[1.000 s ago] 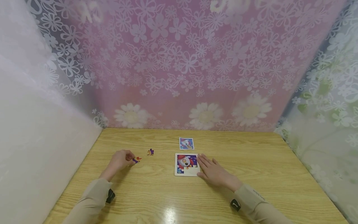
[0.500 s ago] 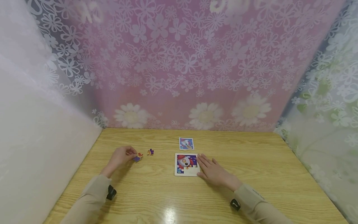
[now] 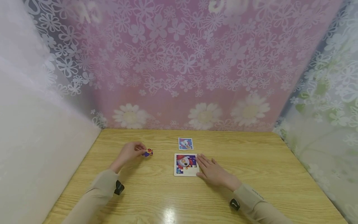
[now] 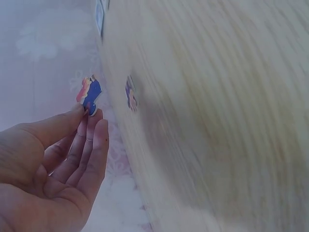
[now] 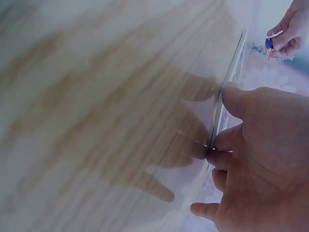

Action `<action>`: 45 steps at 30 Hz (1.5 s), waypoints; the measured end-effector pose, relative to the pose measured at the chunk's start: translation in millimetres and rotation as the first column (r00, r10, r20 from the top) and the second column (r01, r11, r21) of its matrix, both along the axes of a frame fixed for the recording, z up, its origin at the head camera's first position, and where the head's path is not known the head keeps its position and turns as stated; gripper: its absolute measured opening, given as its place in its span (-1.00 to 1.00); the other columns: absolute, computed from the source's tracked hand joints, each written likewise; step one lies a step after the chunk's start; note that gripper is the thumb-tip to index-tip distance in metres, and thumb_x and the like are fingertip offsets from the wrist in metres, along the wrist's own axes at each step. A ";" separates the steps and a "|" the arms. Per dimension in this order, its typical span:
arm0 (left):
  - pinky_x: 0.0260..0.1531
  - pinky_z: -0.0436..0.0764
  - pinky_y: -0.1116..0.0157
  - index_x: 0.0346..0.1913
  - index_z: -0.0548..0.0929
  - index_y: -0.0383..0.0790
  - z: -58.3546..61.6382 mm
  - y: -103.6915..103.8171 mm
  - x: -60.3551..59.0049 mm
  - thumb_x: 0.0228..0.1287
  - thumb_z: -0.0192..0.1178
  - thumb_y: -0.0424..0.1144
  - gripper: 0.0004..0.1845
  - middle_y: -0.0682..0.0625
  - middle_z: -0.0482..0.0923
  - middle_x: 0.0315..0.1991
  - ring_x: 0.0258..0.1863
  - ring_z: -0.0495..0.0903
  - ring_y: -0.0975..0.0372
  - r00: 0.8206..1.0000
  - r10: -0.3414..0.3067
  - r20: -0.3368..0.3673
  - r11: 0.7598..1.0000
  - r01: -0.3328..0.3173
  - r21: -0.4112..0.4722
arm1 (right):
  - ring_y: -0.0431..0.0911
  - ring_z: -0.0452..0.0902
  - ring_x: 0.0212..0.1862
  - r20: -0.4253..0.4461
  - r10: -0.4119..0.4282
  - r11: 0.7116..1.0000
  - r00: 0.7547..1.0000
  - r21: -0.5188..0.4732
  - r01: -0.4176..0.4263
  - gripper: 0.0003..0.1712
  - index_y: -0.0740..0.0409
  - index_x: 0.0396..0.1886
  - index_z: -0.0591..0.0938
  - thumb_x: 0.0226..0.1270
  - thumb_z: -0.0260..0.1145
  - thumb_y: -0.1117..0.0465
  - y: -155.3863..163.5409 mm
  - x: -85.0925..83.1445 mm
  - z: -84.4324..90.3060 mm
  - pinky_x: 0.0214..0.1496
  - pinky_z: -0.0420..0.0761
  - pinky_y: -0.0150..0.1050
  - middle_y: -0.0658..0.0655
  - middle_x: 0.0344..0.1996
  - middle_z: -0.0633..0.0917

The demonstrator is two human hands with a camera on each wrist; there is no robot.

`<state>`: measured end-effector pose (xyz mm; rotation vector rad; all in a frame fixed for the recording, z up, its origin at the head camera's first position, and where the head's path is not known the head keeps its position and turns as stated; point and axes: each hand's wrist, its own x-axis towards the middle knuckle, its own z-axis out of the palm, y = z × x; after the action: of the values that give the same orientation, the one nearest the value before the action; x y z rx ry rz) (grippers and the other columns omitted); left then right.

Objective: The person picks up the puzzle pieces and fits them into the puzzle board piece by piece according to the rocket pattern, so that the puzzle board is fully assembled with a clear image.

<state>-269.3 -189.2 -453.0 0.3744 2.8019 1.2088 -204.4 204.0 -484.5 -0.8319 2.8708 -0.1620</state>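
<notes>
Between thumb and fingertips my left hand [image 3: 130,154] pinches a purple and orange jigsaw puzzle piece [image 4: 90,95], raised off the table. A second puzzle piece [image 4: 131,93] lies on the wood just beyond it; in the head view the held piece overlaps it. My right hand [image 3: 213,172] rests with straight fingers on the right edge of the square puzzle board [image 3: 179,174]. That board has a white frame and a rocket picture, with a bare white area at its lower right. In the right wrist view the thumb and fingers touch the board's edge.
A small picture card [image 3: 185,143] with a similar rocket lies behind the board. The wooden table [image 3: 167,196] meets a flowered pink curtain [image 3: 167,77] at the back, with pale covered walls at left and right.
My left hand has lifted its puzzle piece and carried it right and away from me, over the second piece. The right hand has stayed on the board.
</notes>
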 end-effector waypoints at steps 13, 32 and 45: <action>-0.36 0.68 0.19 -0.19 0.72 -0.21 11.8 52.6 -8.2 0.38 0.32 -0.31 -0.96 -0.03 0.70 -0.26 -0.27 0.69 0.11 0.997 -0.073 -0.038 0.997 0.073 0.018 | 0.20 -0.06 0.60 0.003 -0.007 1.000 1.000 0.008 0.007 -0.23 0.34 0.58 0.15 0.65 0.01 -0.08 -2.8 0.3 4.5 0.50 0.10 0.35 0.30 0.58 0.13; -0.38 0.62 0.39 -0.25 0.74 -0.22 -1.9 126.1 0.3 0.34 0.36 -0.31 -0.95 0.05 0.70 -0.35 -0.39 0.61 0.32 0.965 -0.263 -0.010 0.964 0.263 0.037 | 0.21 -0.05 0.60 -0.003 -0.007 1.000 1.000 0.012 0.007 -0.23 0.34 0.57 0.16 0.65 0.01 -0.08 -2.5 -1.2 1.8 0.49 0.11 0.36 0.29 0.58 0.13; -0.35 0.62 0.44 -0.29 0.76 -0.27 -24.7 147.9 12.4 0.32 0.37 -0.36 -0.96 0.06 0.71 -0.39 -0.43 0.60 0.39 0.920 -0.390 0.036 0.919 0.387 0.076 | 0.23 0.00 0.59 -0.031 0.008 1.000 1.000 -0.012 -0.008 -0.24 0.37 0.56 0.18 0.64 0.03 -0.06 -0.8 -1.0 -3.3 0.45 0.16 0.39 0.31 0.56 0.17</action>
<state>-256.9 -41.3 -477.7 0.8460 2.4807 1.1964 -205.3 203.2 -487.8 -0.8552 2.8973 -0.1673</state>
